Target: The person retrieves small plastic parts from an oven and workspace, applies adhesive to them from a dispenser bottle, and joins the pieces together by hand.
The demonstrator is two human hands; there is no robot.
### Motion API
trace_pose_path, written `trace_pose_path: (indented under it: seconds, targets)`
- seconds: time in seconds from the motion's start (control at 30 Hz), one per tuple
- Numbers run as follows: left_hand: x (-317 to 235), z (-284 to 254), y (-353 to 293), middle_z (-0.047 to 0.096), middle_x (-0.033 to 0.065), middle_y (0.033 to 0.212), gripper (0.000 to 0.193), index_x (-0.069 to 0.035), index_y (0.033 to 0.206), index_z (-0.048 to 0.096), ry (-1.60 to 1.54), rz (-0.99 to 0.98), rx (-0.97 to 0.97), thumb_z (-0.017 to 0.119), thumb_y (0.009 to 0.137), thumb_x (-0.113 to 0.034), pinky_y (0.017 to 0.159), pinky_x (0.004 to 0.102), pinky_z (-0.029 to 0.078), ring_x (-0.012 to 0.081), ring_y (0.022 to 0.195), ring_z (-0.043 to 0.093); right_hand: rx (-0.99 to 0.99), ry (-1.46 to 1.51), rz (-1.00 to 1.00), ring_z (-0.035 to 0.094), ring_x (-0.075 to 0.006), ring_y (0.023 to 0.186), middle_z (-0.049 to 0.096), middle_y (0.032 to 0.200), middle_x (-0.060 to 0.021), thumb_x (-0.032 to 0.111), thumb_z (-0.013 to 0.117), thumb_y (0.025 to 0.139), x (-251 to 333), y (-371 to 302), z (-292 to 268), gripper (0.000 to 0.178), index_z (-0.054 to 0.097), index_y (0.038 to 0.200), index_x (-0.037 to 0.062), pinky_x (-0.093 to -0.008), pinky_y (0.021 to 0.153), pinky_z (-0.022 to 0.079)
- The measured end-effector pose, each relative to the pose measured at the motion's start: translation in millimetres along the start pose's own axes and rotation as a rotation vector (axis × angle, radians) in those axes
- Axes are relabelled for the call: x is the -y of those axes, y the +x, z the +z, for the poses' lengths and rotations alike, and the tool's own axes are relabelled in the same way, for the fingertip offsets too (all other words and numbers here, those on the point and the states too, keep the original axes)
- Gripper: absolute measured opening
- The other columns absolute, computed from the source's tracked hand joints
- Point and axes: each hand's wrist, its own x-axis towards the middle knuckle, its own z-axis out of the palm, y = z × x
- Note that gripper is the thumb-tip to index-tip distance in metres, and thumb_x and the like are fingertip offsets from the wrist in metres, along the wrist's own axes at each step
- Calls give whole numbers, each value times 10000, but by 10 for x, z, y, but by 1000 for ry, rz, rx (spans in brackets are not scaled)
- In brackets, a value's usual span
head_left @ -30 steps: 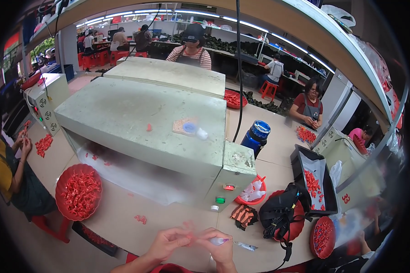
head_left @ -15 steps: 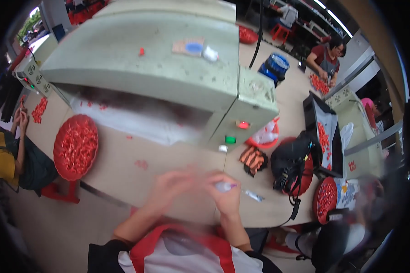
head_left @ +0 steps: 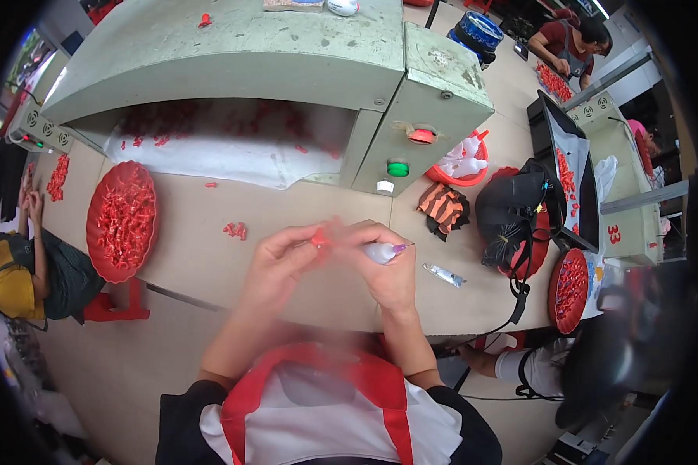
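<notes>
My left hand [head_left: 278, 256] pinches a small red plastic piece [head_left: 319, 237] between thumb and fingers, above the table in front of me. Close beside it, my right hand [head_left: 394, 280] is closed round a small white squeeze bottle [head_left: 379, 253] with a purple tip. The tip points to the right, away from the red piece. Motion smears the right fingertips near the piece, so whether they touch it cannot be told. Left of my hands lies a little cluster of red pieces [head_left: 235, 230]. A flat silvery packet [head_left: 444, 274] rests to the right.
A large pale green machine [head_left: 233, 58] with a covered opening stands ahead. A red tray [head_left: 115, 276] of red pieces sits left, near another person. To the right are a striped orange-black cloth [head_left: 444, 206], a red basket [head_left: 459, 181] of bottles and a black bag [head_left: 512, 208].
The whole view has shifted, so the table and machine sit higher in the picture. The red piece in my left hand now shows clearly. Both hands stay close together.
</notes>
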Motion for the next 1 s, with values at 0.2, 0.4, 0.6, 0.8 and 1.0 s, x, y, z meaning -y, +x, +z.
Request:
trace_pose_path:
  seconds: [0.2, 0.4, 0.6, 0.8, 1.0]
  targets:
    - [-28, -91, 30, 606, 142, 982, 297, 40, 1133, 519, -141, -98, 57, 535, 852, -55, 775, 290, 530, 206, 873, 616, 35, 26, -5, 562, -140, 789, 603, 832, -78, -54, 652, 724, -12, 7, -11, 103, 607, 812, -24, -253, 734, 448]
    - [58, -234, 118, 575, 188, 1031, 394, 84, 1174, 441, -436, -294, 199, 562, 844, -94, 777, 294, 533, 258, 895, 612, 40, -96, -76, 570, -136, 811, 559, 951, -86, -44, 673, 704, -23, 71, -17, 125, 617, 810, -8, -243, 704, 466]
    - [6, -57, 87, 545, 214, 1075, 374, 34, 1178, 436, -629, -298, 368, 543, 863, -138, 812, 338, 527, 335, 953, 585, 51, -166, -92, 576, -138, 813, 544, 966, -85, -45, 684, 689, 14, 34, -14, 148, 621, 817, -4, -236, 683, 479]
    - [-47, -41, 3, 526, 228, 1098, 334, 10, 1167, 445, -684, -353, 359, 530, 868, -114, 809, 339, 530, 334, 965, 583, 90, -149, -90, 562, -111, 793, 547, 971, -79, -37, 686, 690, 16, -24, -58, 219, 607, 889, 10, -232, 690, 466]
    - [-159, -27, -72, 546, 196, 1071, 342, 16, 1172, 457, -412, -243, 192, 543, 853, -73, 798, 305, 531, 284, 919, 605, -25, -133, 32, 523, -62, 775, 543, 913, -42, -82, 582, 716, 42, -102, -46, 308, 514, 1003, 7, -182, 633, 417]
